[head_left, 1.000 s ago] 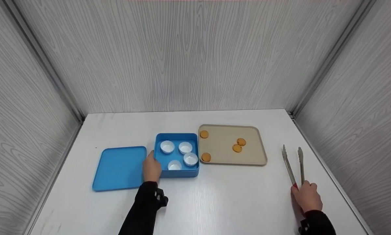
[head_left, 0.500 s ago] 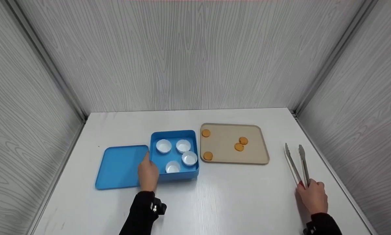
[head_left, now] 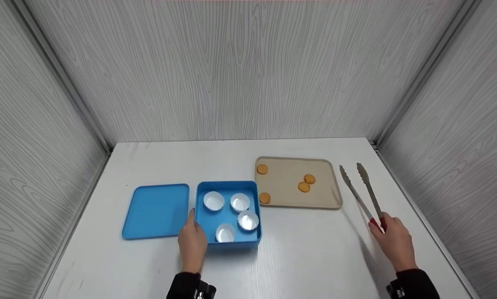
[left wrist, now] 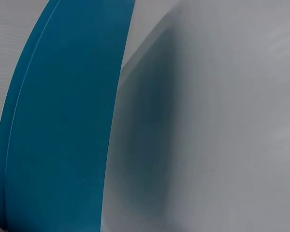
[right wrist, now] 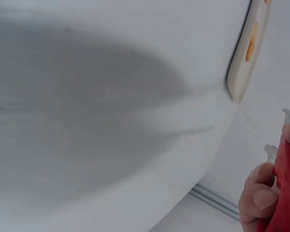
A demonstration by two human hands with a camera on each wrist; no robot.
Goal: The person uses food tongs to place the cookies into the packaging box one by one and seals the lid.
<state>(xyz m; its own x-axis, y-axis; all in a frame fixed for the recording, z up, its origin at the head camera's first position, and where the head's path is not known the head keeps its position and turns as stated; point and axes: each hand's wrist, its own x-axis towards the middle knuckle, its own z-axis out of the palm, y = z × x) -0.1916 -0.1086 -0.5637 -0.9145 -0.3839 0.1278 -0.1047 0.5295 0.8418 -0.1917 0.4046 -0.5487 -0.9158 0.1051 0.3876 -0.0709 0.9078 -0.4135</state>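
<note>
My left hand (head_left: 192,247) grips the left wall of a blue box (head_left: 233,246) near its front corner, thumb along the rim. White fluted baking cups stand inside, one (head_left: 214,201) at the back left and one (head_left: 225,233) near the front wall. In the left wrist view the box wall (left wrist: 63,116) fills the left part, with a dark shadow beside it. My right hand (head_left: 396,245) holds metal tongs (head_left: 370,191) with red handles, raised over the table with their arms spread and nothing between the tips. The right wrist view shows fingers around the red handle (right wrist: 287,179).
A flat blue lid (head_left: 157,211) lies left of the box. Behind it to the right, a beige tray (head_left: 283,178) bears several round cookies, two of them touching, such as this front one (head_left: 304,187). Grey wood-grain walls (head_left: 240,74) enclose the white table (head_left: 306,249).
My left hand has shifted the box with its cups toward me and slightly right, away from the tray's side. My right hand has raised the tongs, tips now farther forward and left.
</note>
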